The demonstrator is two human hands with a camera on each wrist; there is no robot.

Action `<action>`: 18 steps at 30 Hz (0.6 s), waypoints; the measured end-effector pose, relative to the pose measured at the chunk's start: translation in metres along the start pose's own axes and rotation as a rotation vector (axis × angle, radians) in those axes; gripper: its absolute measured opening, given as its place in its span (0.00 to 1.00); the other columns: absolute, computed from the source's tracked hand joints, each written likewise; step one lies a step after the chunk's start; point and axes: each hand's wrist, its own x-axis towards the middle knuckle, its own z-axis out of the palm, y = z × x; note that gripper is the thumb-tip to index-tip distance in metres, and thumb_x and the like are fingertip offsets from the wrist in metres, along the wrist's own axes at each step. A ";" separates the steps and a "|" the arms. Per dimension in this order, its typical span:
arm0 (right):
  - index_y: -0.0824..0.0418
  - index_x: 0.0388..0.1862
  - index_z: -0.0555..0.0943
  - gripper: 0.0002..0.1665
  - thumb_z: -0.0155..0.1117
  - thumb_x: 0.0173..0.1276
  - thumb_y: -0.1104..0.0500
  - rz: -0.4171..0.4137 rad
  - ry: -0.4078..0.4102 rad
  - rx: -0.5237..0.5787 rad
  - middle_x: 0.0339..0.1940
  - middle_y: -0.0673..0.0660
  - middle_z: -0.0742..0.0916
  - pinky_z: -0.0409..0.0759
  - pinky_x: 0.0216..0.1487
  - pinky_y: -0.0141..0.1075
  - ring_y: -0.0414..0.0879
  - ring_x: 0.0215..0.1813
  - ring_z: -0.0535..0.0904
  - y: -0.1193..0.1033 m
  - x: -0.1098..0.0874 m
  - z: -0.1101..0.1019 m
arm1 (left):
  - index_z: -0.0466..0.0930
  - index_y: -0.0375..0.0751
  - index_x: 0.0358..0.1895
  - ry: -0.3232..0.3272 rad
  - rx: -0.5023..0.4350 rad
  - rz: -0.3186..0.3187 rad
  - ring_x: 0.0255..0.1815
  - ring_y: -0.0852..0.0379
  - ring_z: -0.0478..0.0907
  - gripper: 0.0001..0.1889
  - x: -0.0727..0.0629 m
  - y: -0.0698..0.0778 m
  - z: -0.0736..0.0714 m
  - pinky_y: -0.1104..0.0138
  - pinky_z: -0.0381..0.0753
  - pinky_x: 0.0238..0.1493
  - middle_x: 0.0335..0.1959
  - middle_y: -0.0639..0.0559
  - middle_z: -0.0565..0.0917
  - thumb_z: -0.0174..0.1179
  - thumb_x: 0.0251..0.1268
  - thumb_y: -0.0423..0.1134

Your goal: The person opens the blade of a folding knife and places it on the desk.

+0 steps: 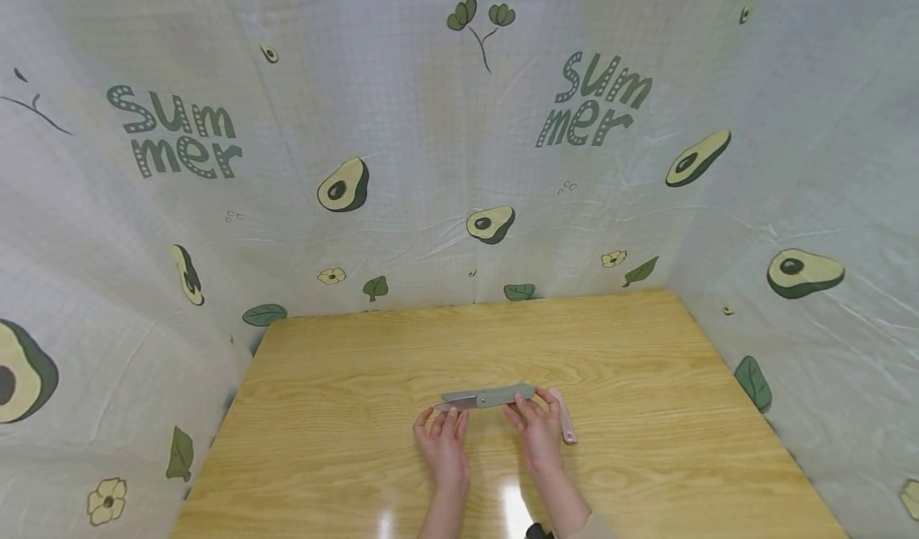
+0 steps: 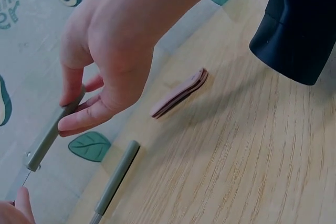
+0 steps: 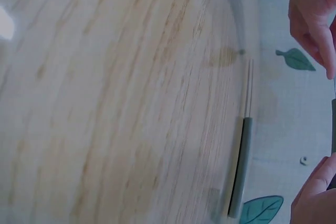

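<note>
A folding knife (image 1: 495, 397) with a grey-green handle and its steel blade swung out is held up between both hands. My right hand (image 1: 542, 435) grips the handle, its fingers and thumb around the far end. Fingertips of my left hand (image 1: 443, 443) pinch the blade near its tip. On the table below lies a second tool with a grey-green handle (image 2: 118, 177); thin metal lines (image 3: 249, 87) extend from it, their exact shape unclear. From the head view, the held knife mostly hides it. Beside my right hand rests a folded pink pocket knife (image 2: 179, 94).
The wooden table (image 1: 345, 443) meets pale curtains (image 1: 402, 124) with avocado prints at its back and sides. A black wrist device (image 2: 299, 30) sits on the right forearm. Glare marks the table's front edge.
</note>
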 end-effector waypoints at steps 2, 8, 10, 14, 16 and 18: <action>0.63 0.63 0.55 0.26 0.55 0.74 0.67 -0.007 0.016 -0.012 0.43 0.55 0.82 0.84 0.53 0.35 0.41 0.42 0.84 0.001 0.000 0.000 | 0.50 0.28 0.62 0.016 0.007 0.011 0.43 0.55 0.81 0.25 0.000 -0.002 0.000 0.62 0.82 0.56 0.44 0.42 0.72 0.52 0.67 0.21; 0.66 0.58 0.58 0.23 0.57 0.71 0.69 -0.049 0.057 -0.018 0.37 0.56 0.84 0.87 0.47 0.35 0.43 0.38 0.86 0.004 0.004 -0.003 | 0.55 0.24 0.60 0.045 0.048 0.022 0.41 0.55 0.83 0.22 0.000 -0.001 0.001 0.62 0.83 0.54 0.42 0.41 0.74 0.53 0.66 0.21; 0.68 0.57 0.59 0.22 0.56 0.71 0.71 -0.064 0.063 -0.019 0.34 0.55 0.84 0.87 0.44 0.34 0.43 0.36 0.86 0.005 0.005 -0.004 | 0.56 0.23 0.60 0.037 0.054 0.023 0.41 0.56 0.83 0.22 -0.001 0.000 0.001 0.62 0.83 0.54 0.43 0.41 0.74 0.53 0.67 0.22; 0.74 0.57 0.62 0.21 0.55 0.69 0.74 -0.080 0.051 -0.063 0.32 0.54 0.83 0.88 0.42 0.33 0.41 0.35 0.86 0.004 0.007 -0.009 | 0.56 0.20 0.63 0.004 0.091 0.021 0.43 0.57 0.83 0.24 -0.002 0.003 -0.003 0.63 0.83 0.54 0.45 0.41 0.74 0.54 0.70 0.26; 0.77 0.58 0.63 0.22 0.56 0.69 0.75 -0.074 0.033 -0.106 0.33 0.52 0.83 0.87 0.43 0.33 0.40 0.35 0.85 0.003 0.008 -0.012 | 0.57 0.20 0.64 -0.004 0.118 0.009 0.43 0.58 0.82 0.25 -0.001 0.005 -0.007 0.63 0.84 0.54 0.45 0.43 0.75 0.55 0.70 0.28; 0.79 0.60 0.64 0.24 0.57 0.68 0.74 -0.059 0.015 -0.164 0.33 0.51 0.83 0.87 0.44 0.33 0.39 0.36 0.85 0.001 0.009 -0.015 | 0.58 0.20 0.65 -0.022 0.153 0.003 0.45 0.56 0.82 0.26 0.001 0.007 -0.011 0.62 0.84 0.54 0.45 0.43 0.75 0.55 0.70 0.28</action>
